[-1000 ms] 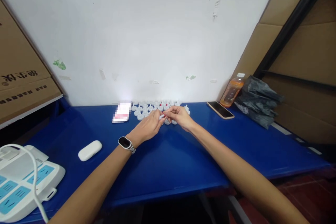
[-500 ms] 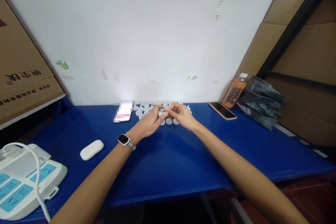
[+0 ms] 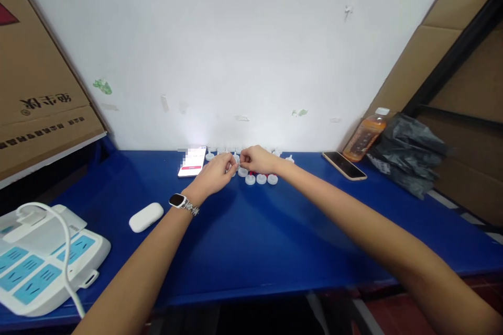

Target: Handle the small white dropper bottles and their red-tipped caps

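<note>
Reaching far across the glossy blue tabletop (image 3: 251,235), my left hand (image 3: 214,177) and right hand (image 3: 257,160) pinch 1 small white plastic cap (image 3: 232,164) between them. Behind, the cluster of white caps (image 3: 259,178) waits; I judge most still unhandled.

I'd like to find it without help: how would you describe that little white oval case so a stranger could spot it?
Start at the blue table and look to its left part, between the big white power strip and the wrist with the watch. The white oval case lies there alone, smooth, rounded and unmarked, unlike the strip's blue sockets.
</note>
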### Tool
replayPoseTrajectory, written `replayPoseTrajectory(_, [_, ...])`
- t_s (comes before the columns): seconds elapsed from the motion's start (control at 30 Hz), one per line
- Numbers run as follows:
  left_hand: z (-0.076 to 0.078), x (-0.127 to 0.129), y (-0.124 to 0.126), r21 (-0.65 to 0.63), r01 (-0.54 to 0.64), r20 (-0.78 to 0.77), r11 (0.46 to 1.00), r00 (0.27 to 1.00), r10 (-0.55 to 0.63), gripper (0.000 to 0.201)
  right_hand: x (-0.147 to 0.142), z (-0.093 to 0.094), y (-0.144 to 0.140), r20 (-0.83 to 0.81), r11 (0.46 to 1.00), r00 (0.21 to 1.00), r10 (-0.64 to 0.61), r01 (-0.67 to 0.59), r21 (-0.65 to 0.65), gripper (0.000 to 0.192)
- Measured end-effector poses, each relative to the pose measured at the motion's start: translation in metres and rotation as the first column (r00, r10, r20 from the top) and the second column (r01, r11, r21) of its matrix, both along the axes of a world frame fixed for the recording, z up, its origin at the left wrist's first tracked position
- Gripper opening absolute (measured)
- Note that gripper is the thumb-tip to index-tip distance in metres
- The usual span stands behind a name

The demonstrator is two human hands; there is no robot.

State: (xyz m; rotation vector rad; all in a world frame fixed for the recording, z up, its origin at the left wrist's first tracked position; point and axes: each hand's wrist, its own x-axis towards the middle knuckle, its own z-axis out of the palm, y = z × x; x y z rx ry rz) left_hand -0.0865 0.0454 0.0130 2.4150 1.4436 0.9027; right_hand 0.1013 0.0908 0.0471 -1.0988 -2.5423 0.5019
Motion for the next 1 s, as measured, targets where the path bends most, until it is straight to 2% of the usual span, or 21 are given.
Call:
replayPoseTrajectory(0.07, [0.000,-0.001,-0.001,-0.033,0.005,-0.021,0.999,1.000,-0.006,0.019,-0.004,0.000,0.002,0.063,1.000,0.998,0.015,-0.015,-0.001,0.007])
replayPoseTrajectory(0.13, [-0.001,-0.001,-0.002,-0.052,0.007,-0.036,0.999,0.999,-0.009,0.018,-0.002,-0.001,0.006,0.057,1.000,0.998,0.002,-0.003,0.014,0.010])
replayPoseTrajectory(0.27, [-0.002,-0.001,-0.002,-0.064,0.040,-0.064,0.997,0.997,-0.044,0.018,0.013,-0.007,0.018,-0.019,0.979,0.988,-0.151,0.152,0.134,0.020])
replayPoseTrajectory(0.37, [-0.003,0.002,-0.002,-0.057,0.055,-0.089,0.997,0.994,-0.060,0.017,0.024,-0.013,0.024,-0.019,0.964,0.974,-0.224,0.225,0.139,0.019])
replayPoseTrajectory(0.5, [-0.003,0.006,-0.003,-0.046,0.069,-0.095,0.997,0.993,-0.074,0.018,0.029,-0.019,0.026,-0.020,0.975,0.979,-0.205,0.206,0.087,0.017])
replayPoseTrajectory(0.7, [-0.002,0.007,-0.005,-0.067,0.065,-0.080,0.996,0.994,-0.071,0.018,0.022,-0.024,0.027,-0.044,0.989,0.989,-0.139,0.141,0.039,0.009])
replayPoseTrajectory(0.87, [0.003,0.011,-0.010,0.014,0.037,-0.022,0.999,0.999,-0.036,0.019,0.028,-0.012,0.024,-0.216,0.981,0.959,-0.184,0.194,0.028,0.012])
replayPoseTrajectory(1.0, [0.008,0.019,-0.016,0.140,-0.018,0.048,0.990,0.999,0.012,0.027,0.036,-0.001,0.003,-0.439,0.973,0.874,-0.210,0.230,-0.007,0.019])
